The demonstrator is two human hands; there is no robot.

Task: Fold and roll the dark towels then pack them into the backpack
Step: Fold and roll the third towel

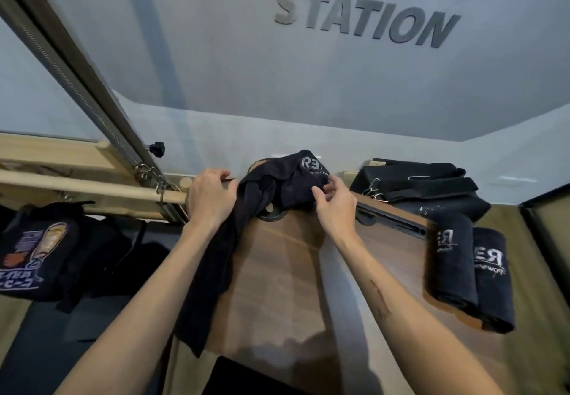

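Observation:
A crumpled dark towel [271, 197] with a pale logo lies bunched at the far end of the wooden board [277, 271], one end trailing off its left edge. My left hand [211, 197] grips the towel's left side. My right hand [333, 200] pinches its right edge. Two rolled dark towels [453, 262] [493, 277] lie side by side at the board's right edge. A dark backpack [40, 252] with a printed patch sits low on the left.
A black bag with straps [425, 185] rests at the far right by the wall. Wooden bars, a spring and metal clips [148, 172] of a pilates frame cross the left. The wall bears grey letters. A dark mat lies below left.

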